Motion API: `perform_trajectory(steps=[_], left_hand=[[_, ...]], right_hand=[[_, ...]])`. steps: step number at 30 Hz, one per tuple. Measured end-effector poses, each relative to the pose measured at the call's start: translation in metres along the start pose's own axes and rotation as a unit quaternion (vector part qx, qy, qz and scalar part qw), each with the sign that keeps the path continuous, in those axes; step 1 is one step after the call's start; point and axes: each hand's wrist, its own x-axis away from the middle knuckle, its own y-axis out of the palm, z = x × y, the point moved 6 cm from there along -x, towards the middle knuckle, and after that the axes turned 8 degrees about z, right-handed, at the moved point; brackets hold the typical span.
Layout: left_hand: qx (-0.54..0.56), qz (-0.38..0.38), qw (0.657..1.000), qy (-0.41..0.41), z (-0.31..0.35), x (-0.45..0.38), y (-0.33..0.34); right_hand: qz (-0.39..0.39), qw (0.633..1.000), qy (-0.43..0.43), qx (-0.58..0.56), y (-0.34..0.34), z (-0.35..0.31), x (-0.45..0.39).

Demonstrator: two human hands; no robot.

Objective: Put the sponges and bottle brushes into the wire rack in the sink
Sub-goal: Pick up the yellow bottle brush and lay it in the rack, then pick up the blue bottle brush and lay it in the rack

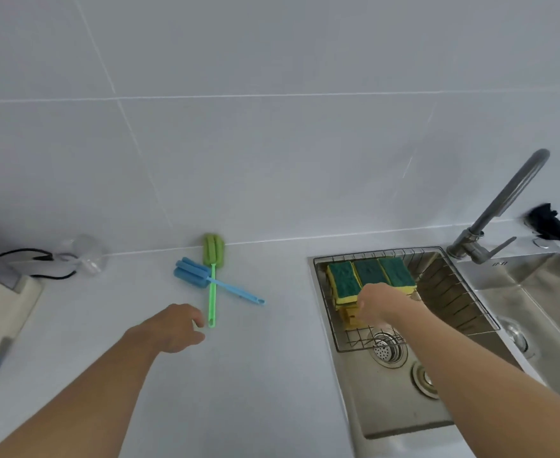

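The sponges (369,274) in the rack (450,285) are dark green on top and yellow beneath. Left of the sink (404,401), one brush (213,276) is light green and the other brush (206,280) is light blue. The tabletop (255,375) and wall tiles (272,127) are pale grey-white. Sink, rack and tap (500,206) are silver-grey steel. Right of the tap lies a black cloth (551,224).

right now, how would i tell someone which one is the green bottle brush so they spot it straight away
Start at the sink and look left along the white counter to two crossed brushes by the wall. The green bottle brush points its sponge head at the wall and its handle toward the left hand; the blue brush lies slanted across it.
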Motion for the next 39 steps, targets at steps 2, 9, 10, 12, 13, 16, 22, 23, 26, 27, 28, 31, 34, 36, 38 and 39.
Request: perform_trajectory(steps=[2, 9, 10, 12, 13, 16, 22, 23, 26, 27, 28, 31, 34, 36, 38, 39], left_hand=[[0.0, -0.004, 1.0, -0.012, -0.028, 0.006, -0.004], [0.01, -0.008, 1.0, -0.028, -0.101, 0.011, -0.018], [0.01, -0.009, 1.0, -0.028, -0.109, 0.011, -0.02], [0.009, -0.012, 1.0, -0.027, -0.122, 0.008, -0.023], [0.008, -0.013, 1.0, -0.026, -0.127, 0.006, -0.025], [0.009, -0.014, 1.0, -0.025, -0.137, -0.002, -0.03], [-0.003, -0.024, 1.0, -0.006, -0.142, -0.03, -0.04], [-0.009, -0.028, 1.0, -0.002, -0.142, -0.038, -0.041], [-0.017, -0.035, 0.999, 0.01, -0.139, -0.058, -0.044], [-0.017, -0.038, 0.999, 0.012, -0.138, -0.067, -0.045], [-0.018, -0.037, 0.999, 0.015, -0.136, -0.075, -0.046], [-0.027, -0.01, 0.999, 0.018, -0.127, -0.095, -0.052], [0.052, 0.044, 0.998, -0.002, -0.116, -0.114, -0.056], [0.146, 0.07, 0.987, -0.017, -0.107, -0.124, -0.057], [0.227, 0.087, 0.97, -0.024, -0.095, -0.132, -0.056], [0.255, 0.09, 0.962, -0.025, -0.09, -0.137, -0.054]], right_hand=[[0.0, 1.0, -0.019, 0.006, -0.001, -0.028, 0.004], [0.017, 0.999, -0.034, -0.006, 0.004, -0.102, 0.008], [0.018, 0.999, -0.035, -0.005, 0.006, -0.111, 0.008], [0.018, 0.999, -0.038, 0.001, 0.008, -0.128, 0.008], [0.019, 0.999, -0.039, 0.002, 0.009, -0.135, 0.007], [0.019, 0.999, -0.037, -0.001, 0.01, -0.153, 0.002], [0.019, 0.999, -0.04, 0.001, 0.007, -0.184, -0.017], [0.017, 0.999, -0.039, 0.0, 0.007, -0.189, -0.023], [0.017, 0.999, -0.045, -0.002, 0.01, -0.201, -0.039], [0.016, 0.999, -0.044, -0.003, 0.012, -0.205, -0.047], [0.018, 0.999, -0.044, -0.002, 0.013, -0.208, -0.053], [0.028, 0.999, -0.043, -0.003, 0.018, -0.217, -0.071], [0.049, 0.997, -0.053, -0.013, 0.021, -0.227, -0.087], [0.06, 0.996, -0.066, -0.018, 0.024, -0.232, -0.096], [0.064, 0.995, -0.077, -0.015, 0.027, -0.235, -0.102], [0.061, 0.995, -0.081, -0.013, 0.03, -0.236, -0.106]])
